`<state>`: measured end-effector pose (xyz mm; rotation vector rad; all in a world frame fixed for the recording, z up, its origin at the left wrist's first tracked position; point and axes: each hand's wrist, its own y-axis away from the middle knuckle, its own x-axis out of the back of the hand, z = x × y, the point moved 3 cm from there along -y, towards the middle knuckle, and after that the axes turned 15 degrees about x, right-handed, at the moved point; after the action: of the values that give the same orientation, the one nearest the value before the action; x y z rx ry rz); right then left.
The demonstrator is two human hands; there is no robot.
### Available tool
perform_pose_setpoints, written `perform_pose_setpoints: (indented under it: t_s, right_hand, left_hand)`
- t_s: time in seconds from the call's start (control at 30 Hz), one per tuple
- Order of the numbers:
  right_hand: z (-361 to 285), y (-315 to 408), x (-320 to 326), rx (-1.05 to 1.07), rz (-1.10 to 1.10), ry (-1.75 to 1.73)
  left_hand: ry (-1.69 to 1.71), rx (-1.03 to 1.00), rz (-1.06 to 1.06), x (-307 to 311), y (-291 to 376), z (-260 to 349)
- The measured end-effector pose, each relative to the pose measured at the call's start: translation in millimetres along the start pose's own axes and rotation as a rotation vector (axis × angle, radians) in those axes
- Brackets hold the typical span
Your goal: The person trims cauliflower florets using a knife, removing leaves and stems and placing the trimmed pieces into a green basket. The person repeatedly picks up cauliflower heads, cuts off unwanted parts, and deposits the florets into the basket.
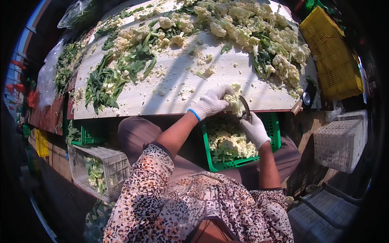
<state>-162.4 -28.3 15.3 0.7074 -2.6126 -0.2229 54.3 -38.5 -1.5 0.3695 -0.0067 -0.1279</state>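
Note:
My left hand (214, 100), in a white knit glove with a blue cuff edge, grips a piece of cauliflower (234, 98) at the table's near edge. In my right hand (255, 129), also gloved in white, is a knife with a curved blade (245, 103). The blade lies against or right beside the right side of the cauliflower piece; whether it has cut in cannot be told. Below both hands, between my knees, a green plastic crate (209, 152) holds many cauliflower florets (232, 145).
Cauliflower pieces (243, 24) heap on the white tabletop (176, 88), with trimmed leaves (104, 82) at left. A dark cylindrical object (308, 94) lies near a wooden handle (296, 107) at right. Around stand a yellow crate (331, 54), white crates (339, 142) and a leaf-filled crate (117, 170).

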Motion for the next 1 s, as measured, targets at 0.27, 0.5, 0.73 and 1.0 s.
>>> perform_pose_setpoints:
  t_s: [0.27,0.5,0.73,1.0]
  right_hand:
    - [44,99,42,-0.110,0.232,0.013]
    - [-29,-18,8,0.357,0.328,-0.031]
    - [-179,-222,-125,0.814,0.061,0.187]
    - [-358,-358,-350,1.155,-0.288,0.652]
  left_hand:
    - [-0.841,-0.150,-0.593,-58,53,1]
    - [-0.463,-0.283,0.248,88,45,46]
    - [-1.129,0.228,0.894,284,66,62]
    - [-1.263,-0.104,0.816,304,47,12]
